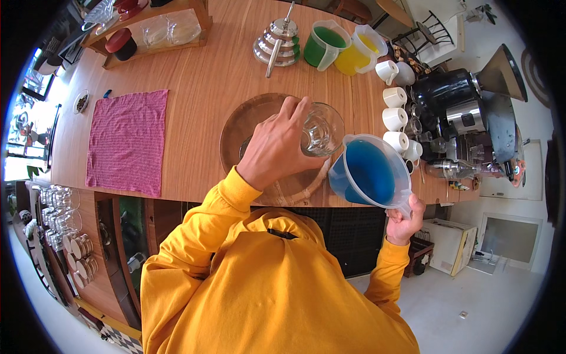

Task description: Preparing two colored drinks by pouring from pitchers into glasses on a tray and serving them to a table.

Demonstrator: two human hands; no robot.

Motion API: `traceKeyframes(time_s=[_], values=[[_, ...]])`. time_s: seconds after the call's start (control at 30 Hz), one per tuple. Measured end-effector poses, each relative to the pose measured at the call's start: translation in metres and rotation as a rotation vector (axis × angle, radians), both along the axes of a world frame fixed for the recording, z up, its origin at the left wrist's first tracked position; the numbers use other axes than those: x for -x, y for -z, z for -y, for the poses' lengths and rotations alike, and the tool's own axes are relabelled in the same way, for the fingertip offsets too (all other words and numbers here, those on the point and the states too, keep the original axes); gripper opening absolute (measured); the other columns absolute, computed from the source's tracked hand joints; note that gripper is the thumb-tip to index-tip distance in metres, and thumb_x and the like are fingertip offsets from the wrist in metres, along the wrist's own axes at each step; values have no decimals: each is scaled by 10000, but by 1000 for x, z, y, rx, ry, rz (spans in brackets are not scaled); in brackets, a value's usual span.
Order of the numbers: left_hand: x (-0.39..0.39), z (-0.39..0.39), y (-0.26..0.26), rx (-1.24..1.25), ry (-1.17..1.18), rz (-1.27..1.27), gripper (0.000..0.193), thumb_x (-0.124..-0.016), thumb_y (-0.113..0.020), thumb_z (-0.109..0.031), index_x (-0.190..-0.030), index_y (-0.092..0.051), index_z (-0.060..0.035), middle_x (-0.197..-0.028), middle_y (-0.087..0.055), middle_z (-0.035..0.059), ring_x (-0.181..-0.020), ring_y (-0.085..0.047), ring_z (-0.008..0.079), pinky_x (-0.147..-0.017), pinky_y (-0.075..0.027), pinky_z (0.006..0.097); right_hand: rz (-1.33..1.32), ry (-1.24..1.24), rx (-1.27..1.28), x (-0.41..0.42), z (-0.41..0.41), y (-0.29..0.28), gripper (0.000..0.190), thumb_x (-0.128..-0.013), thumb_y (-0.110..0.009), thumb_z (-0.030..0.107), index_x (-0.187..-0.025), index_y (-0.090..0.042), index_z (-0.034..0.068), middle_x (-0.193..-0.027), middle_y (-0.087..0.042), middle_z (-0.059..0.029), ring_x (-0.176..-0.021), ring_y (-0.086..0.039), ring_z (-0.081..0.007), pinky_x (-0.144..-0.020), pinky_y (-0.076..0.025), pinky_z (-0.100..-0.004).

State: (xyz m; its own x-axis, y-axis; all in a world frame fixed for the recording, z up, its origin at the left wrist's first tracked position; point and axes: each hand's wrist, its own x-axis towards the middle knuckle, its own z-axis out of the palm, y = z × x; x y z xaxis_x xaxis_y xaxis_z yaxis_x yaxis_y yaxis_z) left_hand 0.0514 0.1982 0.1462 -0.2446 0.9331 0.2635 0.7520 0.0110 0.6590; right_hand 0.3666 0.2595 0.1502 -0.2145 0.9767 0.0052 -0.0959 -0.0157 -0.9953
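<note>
My left hand [276, 144] grips a clear drinking glass [327, 126] by its side, over a round wooden tray [231, 126]. No coloured liquid shows in the glass. In my right hand [407, 221] is the handle of a translucent plastic measuring jug [338, 179] holding blue liquid [371, 168]. The jug is tilted towards the glass, its spout close to the glass's rim; no stream is visible between them. Behind my left wrist a small glassy edge shows on the tray, mostly hidden.
A metal gooseneck kettle [278, 44], a jug of green liquid [325, 44] and a jug of yellow liquid [358, 53] stand at the back. White mugs [394, 118] and a coffee grinder [446, 95] are at right. A pink cloth [126, 141] lies left, below a wooden shelf [154, 46].
</note>
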Motion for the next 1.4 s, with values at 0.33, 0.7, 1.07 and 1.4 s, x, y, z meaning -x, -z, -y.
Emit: traceKeyframes(time_s=[0.33, 0.7, 1.07, 1.4], values=[[0, 0, 6, 34, 4, 53, 993, -625, -842, -484, -1394, -430, -8, -1309, -502, 216, -1120, -587, 387, -911, -524, 428, 115, -35, 10, -2, -12, -15, 345, -884, -576, 388, -716, -535, 90, -523, -450, 5, -391, -388, -87, -409, -321, -239], [-3, -3, 17, 37, -11, -15, 979, -620, -835, -487, -1385, -449, -11, -1288, -518, 198, -1101, -598, 358, -894, -539, 409, 310, -153, 8, 16, -22, -55, 342, -863, -625, 346, -673, -508, 87, -540, -466, 0, -397, -385, -74, -389, -295, -219], [-6, -4, 23, -7, -11, -23, 966, -611, -841, -460, -1378, -450, -21, -1256, -525, 185, -1098, -596, 354, -913, -530, 419, 409, -126, 0, 25, -26, -68, 426, -865, -628, 355, -611, -621, 13, -488, -483, 4, -386, -380, -48, -382, -254, -201], [-9, -6, 25, 2, 3, -17, 957, -612, -842, -459, -1368, -458, -18, -1246, -532, 187, -1081, -612, 359, -902, -538, 415, 448, -102, 33, 32, -26, -75, 427, -865, -627, 357, -602, -611, 21, -498, -484, 6, -393, -383, -49, -384, -244, -207]])
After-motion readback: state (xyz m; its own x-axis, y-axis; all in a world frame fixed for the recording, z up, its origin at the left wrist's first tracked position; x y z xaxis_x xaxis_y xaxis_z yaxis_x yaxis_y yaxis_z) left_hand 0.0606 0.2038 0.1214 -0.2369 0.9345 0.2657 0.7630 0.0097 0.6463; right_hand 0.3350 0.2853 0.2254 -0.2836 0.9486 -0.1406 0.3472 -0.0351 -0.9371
